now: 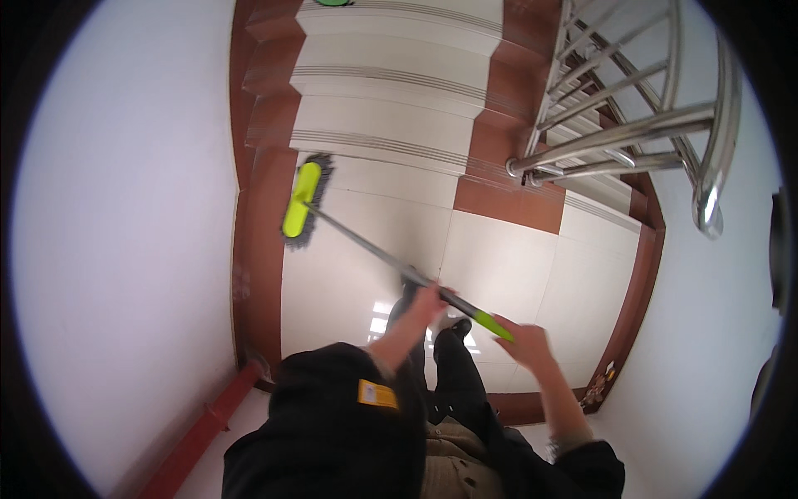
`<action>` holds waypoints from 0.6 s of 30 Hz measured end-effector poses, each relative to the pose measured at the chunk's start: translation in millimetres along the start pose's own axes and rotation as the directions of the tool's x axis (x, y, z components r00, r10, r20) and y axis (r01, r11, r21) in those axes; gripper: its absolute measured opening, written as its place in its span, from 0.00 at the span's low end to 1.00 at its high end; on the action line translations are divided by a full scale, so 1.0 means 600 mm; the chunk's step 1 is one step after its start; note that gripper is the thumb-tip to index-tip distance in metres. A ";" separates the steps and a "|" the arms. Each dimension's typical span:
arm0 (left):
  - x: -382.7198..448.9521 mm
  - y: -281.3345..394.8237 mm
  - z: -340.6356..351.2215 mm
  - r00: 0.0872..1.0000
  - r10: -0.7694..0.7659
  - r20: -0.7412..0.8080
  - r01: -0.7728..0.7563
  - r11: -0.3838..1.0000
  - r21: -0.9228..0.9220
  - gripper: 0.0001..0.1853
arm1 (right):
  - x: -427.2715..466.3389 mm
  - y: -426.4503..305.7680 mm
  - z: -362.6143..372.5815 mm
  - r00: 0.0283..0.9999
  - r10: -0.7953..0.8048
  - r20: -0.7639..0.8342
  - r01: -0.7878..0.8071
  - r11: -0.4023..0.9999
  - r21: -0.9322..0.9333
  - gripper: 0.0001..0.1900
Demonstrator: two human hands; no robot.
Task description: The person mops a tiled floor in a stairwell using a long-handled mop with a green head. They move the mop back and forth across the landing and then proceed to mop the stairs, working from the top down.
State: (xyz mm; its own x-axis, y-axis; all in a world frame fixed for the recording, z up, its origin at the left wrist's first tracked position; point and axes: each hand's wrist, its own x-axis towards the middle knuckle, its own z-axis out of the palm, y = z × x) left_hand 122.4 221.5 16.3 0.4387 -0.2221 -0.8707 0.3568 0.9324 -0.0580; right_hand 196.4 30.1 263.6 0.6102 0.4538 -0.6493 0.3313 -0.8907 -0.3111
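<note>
A flat mop with a long grey pole [361, 242] slants across the view. Its lime-green head plate [303, 198] has a fringed grey pad [324, 174] around it, on the landing beside the left brown border. My left hand [429, 304] grips the middle of the pole. Around the green handle end [492, 324] closes my right hand [525, 342], nearer to my body. Beneath the pole is the landing of glossy cream tiles [499, 262], where my dark shoes stand. The underside of the mop pad is hidden.
Tiled stairs [386, 106] with grooved edges rise or fall ahead; which, I cannot tell. A stainless steel railing [623, 134] stands at the right. White walls flank both sides. A red pipe [202, 424] runs at lower left. Small debris [598, 387] lies in the lower right corner.
</note>
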 end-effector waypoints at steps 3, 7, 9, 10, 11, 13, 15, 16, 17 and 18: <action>-0.035 0.163 -0.058 0.986 0.112 -0.127 -0.074 0.960 0.270 0.20 | 0.092 -0.102 0.055 0.998 -0.065 0.021 0.062 0.991 0.121 0.25; -0.064 0.298 -0.143 0.912 0.256 -0.321 -0.213 0.964 0.161 0.13 | 0.144 -0.209 0.118 0.980 -0.187 -0.066 0.195 0.970 0.148 0.19; -0.082 0.300 -0.130 0.906 0.198 -0.374 -0.158 0.978 0.137 0.12 | 0.132 -0.208 0.131 0.970 -0.185 -0.156 0.209 0.965 0.156 0.17; -0.089 0.279 -0.123 0.922 0.187 -0.340 -0.140 0.977 0.158 0.12 | 0.118 -0.201 0.134 0.963 -0.184 -0.199 0.216 0.964 0.153 0.17; -0.090 0.253 -0.114 0.936 0.171 -0.306 -0.119 0.976 0.182 0.12 | 0.096 -0.181 0.137 0.970 -0.142 -0.199 0.177 0.970 0.169 0.15; -0.091 0.180 -0.086 0.958 0.041 -0.283 0.015 0.982 0.191 0.14 | 0.031 -0.119 0.135 0.977 -0.080 -0.196 0.118 0.975 0.191 0.13; -0.065 0.098 -0.099 0.980 -0.170 -0.106 0.194 0.936 0.292 0.19 | -0.055 -0.045 0.146 0.980 -0.022 -0.197 0.066 0.973 0.222 0.14; -0.088 0.006 -0.035 0.966 -0.124 -0.225 0.185 0.944 0.275 0.20 | -0.108 -0.001 0.160 0.975 0.035 -0.217 0.023 0.966 0.258 0.14; -0.092 -0.045 -0.039 0.963 -0.245 -0.112 0.269 0.868 0.418 0.22 | -0.160 0.029 0.173 0.979 0.104 -0.175 -0.062 0.971 0.231 0.15; -0.111 -0.117 -0.014 0.952 -0.247 -0.182 0.305 0.833 0.461 0.23 | -0.219 0.061 0.204 0.964 0.150 -0.218 -0.112 0.978 0.179 0.17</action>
State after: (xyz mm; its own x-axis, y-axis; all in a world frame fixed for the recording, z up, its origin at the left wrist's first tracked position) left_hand 61.5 173.1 74.2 0.1792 -0.3897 -0.9034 0.8114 0.5778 -0.0883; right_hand 40.2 -65.2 252.8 0.7950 0.3097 -0.5217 0.1273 -0.9259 -0.3556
